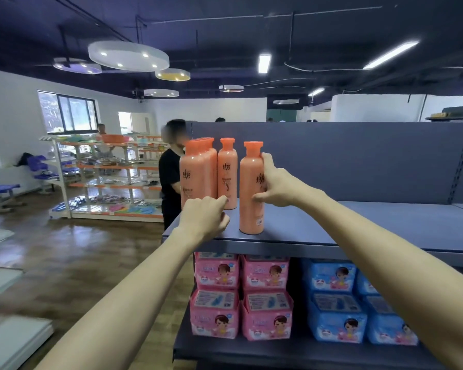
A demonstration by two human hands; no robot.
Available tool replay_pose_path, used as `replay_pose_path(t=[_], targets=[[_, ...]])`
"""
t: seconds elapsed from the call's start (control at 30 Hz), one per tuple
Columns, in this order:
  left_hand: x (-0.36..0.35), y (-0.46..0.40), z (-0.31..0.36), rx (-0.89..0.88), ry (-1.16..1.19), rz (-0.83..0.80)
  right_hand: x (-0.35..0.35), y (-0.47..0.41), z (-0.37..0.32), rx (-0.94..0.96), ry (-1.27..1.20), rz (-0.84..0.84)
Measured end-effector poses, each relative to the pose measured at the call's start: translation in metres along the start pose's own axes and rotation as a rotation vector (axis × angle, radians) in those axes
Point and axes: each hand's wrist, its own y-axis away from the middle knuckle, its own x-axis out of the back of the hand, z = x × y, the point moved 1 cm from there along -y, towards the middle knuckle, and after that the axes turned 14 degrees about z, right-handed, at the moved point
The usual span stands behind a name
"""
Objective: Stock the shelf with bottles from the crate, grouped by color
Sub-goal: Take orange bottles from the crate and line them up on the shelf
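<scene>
While your right hand [277, 184] is gripping the front orange bottle [251, 188], with the thumb pressing its lower body and the fingers [265, 158] wrapping round behind just under the cap, the bottle is standing upright near the front edge of the grey shelf [358, 225]. Your left hand [205, 216] is resting on the shelf's left front corner with its fingers loosely curled and holding nothing, one fingertip reaching the base of the middle orange bottle [227, 174], which is standing upright a little further back. To the left of that one, a row of orange bottles [195, 177] is lining up one behind another along the shelf's left end, all upright and touching. On the shelf below, pink packs [241, 295] are sitting stacked on the left and blue packs [337, 300] on the right. Beyond the shelf's left end, a person in a black shirt [170, 177] is standing, and a display rack [104, 177] with orange-edged shelves is standing further back on the wooden floor [64, 249].
</scene>
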Motion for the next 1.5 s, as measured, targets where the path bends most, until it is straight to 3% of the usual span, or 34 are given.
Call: replay_pose_path(t=[0.33, 0.53, 1.13, 1.5], targets=[[-0.030, 0.017, 0.004, -0.003, -0.011, -0.006, -0.036, -0.002, 0.006, -0.023, -0.047, 0.222], [-0.034, 0.014, 0.001, -0.033, -0.034, 0.026, -0.069, 0.025, 0.027, -0.115, -0.208, 0.076], [-0.049, 0.010, -0.012, -0.078, -0.036, 0.147, -0.125, -0.018, 0.013, -0.161, -0.134, 0.112], [-0.058, 0.012, -0.013, -0.062, 0.048, 0.324, -0.144, -0.037, 0.011, -0.190, -0.107, 0.141]])
